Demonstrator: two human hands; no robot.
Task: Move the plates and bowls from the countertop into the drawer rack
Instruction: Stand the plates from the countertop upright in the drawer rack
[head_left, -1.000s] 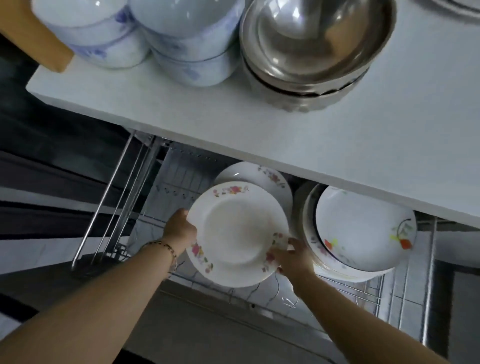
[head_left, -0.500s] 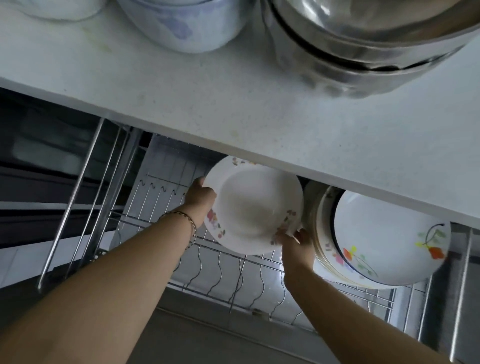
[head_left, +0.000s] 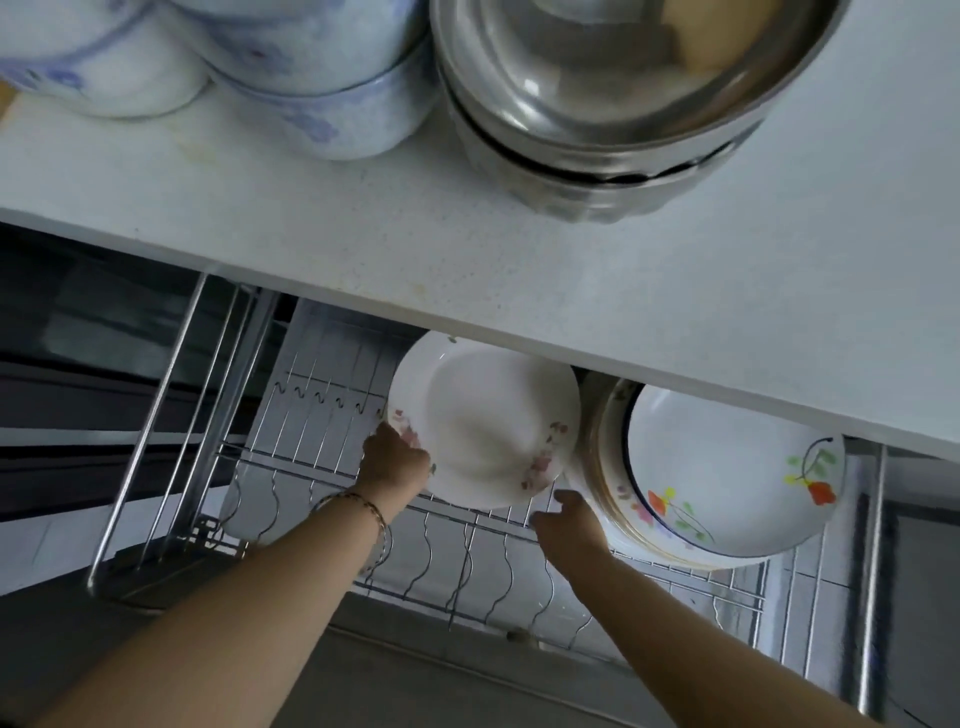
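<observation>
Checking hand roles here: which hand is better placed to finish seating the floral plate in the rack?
Left, probably. The left hand grips the floral plate at its rim, while the right hand sits below it, apparently off the plate, over the rack.

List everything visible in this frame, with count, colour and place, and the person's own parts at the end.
Countertop: one, white, across the upper frame.
Ceramic bowls: several stacked, white with blue pattern, countertop left.
Steel bowls: a nested stack, silver, countertop right.
Drawer rack: one, chrome wire, pulled out below the countertop.
Floral plate: one, white with pink flowers, standing in the rack.
Plate stack: several, white with coloured flowers, upright at rack right.
Bracelet: one, beaded, left wrist.
Left hand: gripping the floral plate's left rim.
Right hand: open, just below the plate's lower edge.
</observation>
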